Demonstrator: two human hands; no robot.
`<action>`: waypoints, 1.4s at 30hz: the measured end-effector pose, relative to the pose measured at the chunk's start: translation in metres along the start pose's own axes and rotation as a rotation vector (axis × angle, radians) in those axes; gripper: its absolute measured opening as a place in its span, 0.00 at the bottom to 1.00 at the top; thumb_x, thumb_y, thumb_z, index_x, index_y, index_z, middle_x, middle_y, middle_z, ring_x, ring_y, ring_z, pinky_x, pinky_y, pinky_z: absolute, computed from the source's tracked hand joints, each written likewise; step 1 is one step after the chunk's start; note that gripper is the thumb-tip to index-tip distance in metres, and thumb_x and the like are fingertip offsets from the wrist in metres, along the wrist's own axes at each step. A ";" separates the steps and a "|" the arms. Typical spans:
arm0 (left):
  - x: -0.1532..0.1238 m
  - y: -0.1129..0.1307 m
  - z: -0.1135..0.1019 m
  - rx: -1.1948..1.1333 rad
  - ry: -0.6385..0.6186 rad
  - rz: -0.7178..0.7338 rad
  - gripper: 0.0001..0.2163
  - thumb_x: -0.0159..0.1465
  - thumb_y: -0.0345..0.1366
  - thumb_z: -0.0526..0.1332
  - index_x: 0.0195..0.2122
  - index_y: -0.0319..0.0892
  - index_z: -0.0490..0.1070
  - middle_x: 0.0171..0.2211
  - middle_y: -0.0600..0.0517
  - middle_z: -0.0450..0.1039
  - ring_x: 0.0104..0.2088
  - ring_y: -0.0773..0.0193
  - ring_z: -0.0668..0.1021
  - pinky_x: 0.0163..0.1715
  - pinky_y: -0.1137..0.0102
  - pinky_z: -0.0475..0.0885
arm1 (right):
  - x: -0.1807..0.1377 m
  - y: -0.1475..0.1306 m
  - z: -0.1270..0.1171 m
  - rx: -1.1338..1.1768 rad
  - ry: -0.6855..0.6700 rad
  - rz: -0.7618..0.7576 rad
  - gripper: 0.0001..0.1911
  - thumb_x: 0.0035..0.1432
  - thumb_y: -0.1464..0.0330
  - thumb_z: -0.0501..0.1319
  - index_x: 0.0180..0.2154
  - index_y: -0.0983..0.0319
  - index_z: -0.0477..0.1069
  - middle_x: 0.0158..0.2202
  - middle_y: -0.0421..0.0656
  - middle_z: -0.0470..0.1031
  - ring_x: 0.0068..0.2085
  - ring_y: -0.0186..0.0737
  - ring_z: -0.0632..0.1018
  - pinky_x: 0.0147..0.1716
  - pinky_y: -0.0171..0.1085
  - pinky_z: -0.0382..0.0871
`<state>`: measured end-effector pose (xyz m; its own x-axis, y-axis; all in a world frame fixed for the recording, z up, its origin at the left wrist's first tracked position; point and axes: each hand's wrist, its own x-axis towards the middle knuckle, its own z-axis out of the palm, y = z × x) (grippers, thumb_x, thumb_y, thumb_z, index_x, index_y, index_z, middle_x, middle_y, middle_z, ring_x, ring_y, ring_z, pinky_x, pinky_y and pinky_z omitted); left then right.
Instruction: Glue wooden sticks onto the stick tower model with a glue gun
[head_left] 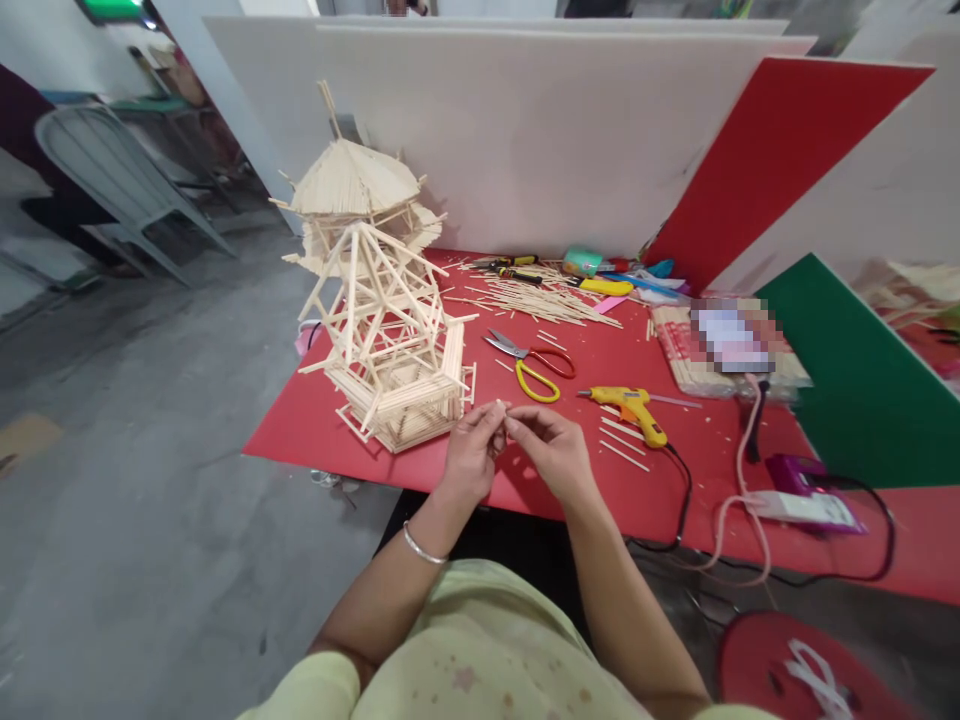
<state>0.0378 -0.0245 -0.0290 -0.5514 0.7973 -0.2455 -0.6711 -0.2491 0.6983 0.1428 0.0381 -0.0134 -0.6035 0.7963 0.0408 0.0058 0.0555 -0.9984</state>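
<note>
My left hand and my right hand meet above the front edge of the red table, fingertips pinched close together. A tiny pale piece shows at the left fingertips; it looks like a bit of wooden stick, but most of it is hidden. What the right fingers pinch cannot be made out. Just left of my hands stands a pagoda-like model built of thin wooden sticks, with a partly covered roof. Scissors with one red and one yellow handle lie open beyond my hands. A yellow glue gun lies to the right.
Loose sticks are heaped at the back beside pliers and a yellow-handled cutter. Cut sticks lie by the glue gun. A power strip with cords sits at right. White boards stand behind; a red stool is below.
</note>
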 end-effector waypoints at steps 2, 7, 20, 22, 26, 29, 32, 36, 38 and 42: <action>-0.001 0.002 -0.001 0.011 0.015 0.022 0.16 0.52 0.44 0.75 0.34 0.38 0.79 0.19 0.58 0.67 0.20 0.77 0.66 0.21 0.80 0.61 | -0.001 -0.001 -0.001 -0.027 -0.052 -0.004 0.15 0.58 0.56 0.66 0.41 0.60 0.79 0.34 0.42 0.81 0.33 0.38 0.79 0.37 0.38 0.75; -0.005 0.002 -0.001 0.074 0.011 0.048 0.17 0.55 0.47 0.73 0.32 0.40 0.74 0.19 0.59 0.68 0.18 0.76 0.68 0.19 0.80 0.60 | -0.006 -0.007 -0.009 -0.155 -0.047 -0.007 0.16 0.60 0.54 0.64 0.34 0.60 0.80 0.30 0.41 0.80 0.30 0.37 0.77 0.32 0.34 0.72; -0.007 0.010 -0.029 0.253 0.024 0.177 0.15 0.59 0.47 0.69 0.37 0.41 0.72 0.27 0.54 0.76 0.17 0.75 0.68 0.17 0.78 0.63 | 0.037 -0.010 -0.016 -0.787 -0.082 -0.118 0.16 0.63 0.58 0.58 0.46 0.56 0.79 0.44 0.43 0.83 0.41 0.42 0.81 0.40 0.37 0.73; -0.007 0.015 -0.034 0.272 0.049 0.199 0.15 0.59 0.47 0.69 0.36 0.42 0.72 0.26 0.55 0.75 0.16 0.75 0.66 0.17 0.79 0.62 | 0.053 -0.015 -0.020 -0.980 -0.117 -0.120 0.17 0.63 0.60 0.58 0.50 0.56 0.78 0.49 0.45 0.81 0.47 0.44 0.80 0.45 0.39 0.72; -0.010 0.022 -0.041 0.394 0.103 0.321 0.13 0.60 0.47 0.68 0.35 0.43 0.74 0.25 0.54 0.74 0.24 0.70 0.73 0.26 0.77 0.69 | 0.071 -0.021 -0.021 -1.088 -0.112 -0.095 0.17 0.63 0.61 0.58 0.51 0.56 0.77 0.53 0.47 0.78 0.52 0.48 0.78 0.49 0.41 0.70; -0.011 0.026 -0.047 0.531 0.161 0.450 0.10 0.62 0.45 0.67 0.34 0.44 0.75 0.27 0.53 0.73 0.29 0.67 0.74 0.32 0.75 0.71 | 0.068 -0.018 -0.018 -1.112 -0.150 -0.083 0.18 0.63 0.60 0.59 0.51 0.55 0.77 0.53 0.47 0.79 0.53 0.47 0.78 0.49 0.40 0.69; -0.007 0.030 -0.056 0.688 0.248 0.571 0.08 0.60 0.43 0.68 0.35 0.44 0.78 0.33 0.51 0.75 0.33 0.64 0.76 0.35 0.73 0.72 | 0.063 -0.014 -0.020 -1.115 -0.176 -0.066 0.17 0.64 0.59 0.59 0.51 0.55 0.78 0.53 0.46 0.79 0.52 0.45 0.79 0.48 0.37 0.69; 0.001 0.032 -0.064 0.827 0.323 0.684 0.09 0.62 0.43 0.67 0.36 0.43 0.78 0.35 0.49 0.76 0.37 0.61 0.77 0.38 0.71 0.72 | 0.057 -0.014 -0.040 -1.128 -0.147 -0.040 0.18 0.65 0.60 0.58 0.52 0.55 0.77 0.52 0.46 0.79 0.52 0.45 0.79 0.48 0.37 0.68; 0.003 0.031 -0.063 0.746 0.279 0.656 0.10 0.64 0.44 0.64 0.37 0.43 0.75 0.33 0.51 0.76 0.34 0.64 0.77 0.37 0.71 0.73 | 0.055 -0.015 -0.051 -1.141 -0.122 -0.025 0.18 0.65 0.60 0.57 0.52 0.56 0.77 0.52 0.46 0.79 0.53 0.46 0.78 0.49 0.38 0.68; 0.004 0.024 -0.058 0.562 0.148 0.478 0.12 0.67 0.46 0.61 0.42 0.43 0.70 0.29 0.54 0.75 0.24 0.69 0.76 0.25 0.74 0.72 | 0.055 -0.017 -0.059 -1.165 -0.122 0.007 0.18 0.66 0.59 0.57 0.53 0.55 0.76 0.52 0.45 0.80 0.52 0.46 0.78 0.48 0.38 0.68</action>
<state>-0.0096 -0.0591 -0.0525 -0.8067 0.5806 0.1102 -0.0100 -0.1999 0.9798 0.1568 0.1166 0.0078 -0.6728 0.7391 -0.0315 0.6981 0.6202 -0.3577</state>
